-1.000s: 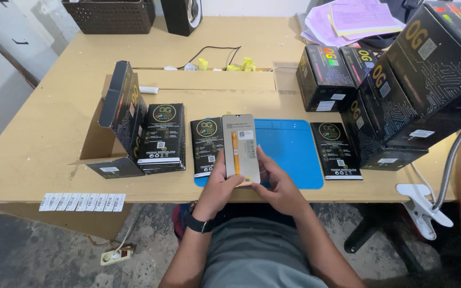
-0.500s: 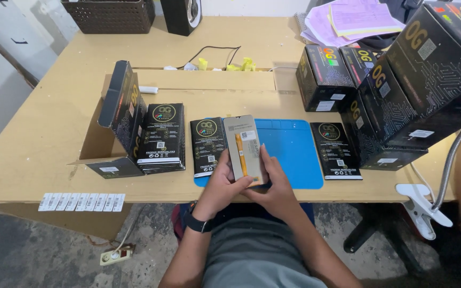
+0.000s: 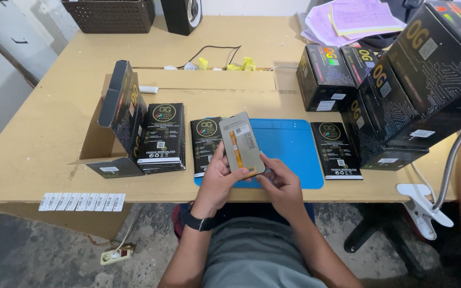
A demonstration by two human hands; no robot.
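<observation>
I am holding a smooth grey phone screen panel (image 3: 242,144) with an orange flex strip, its back looking matt. The blue mat (image 3: 294,152) is looking like soft rubber. Glossy black cardboard boxes (image 3: 162,136) are lying on the pale, matt wooden table (image 3: 44,138).

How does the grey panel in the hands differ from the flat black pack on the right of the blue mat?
The grey panel is bare, plain grey with an orange strip, and held tilted above the desk by both hands. The black pack is printed, lies flat, untouched. Both are flat rectangles.
</observation>
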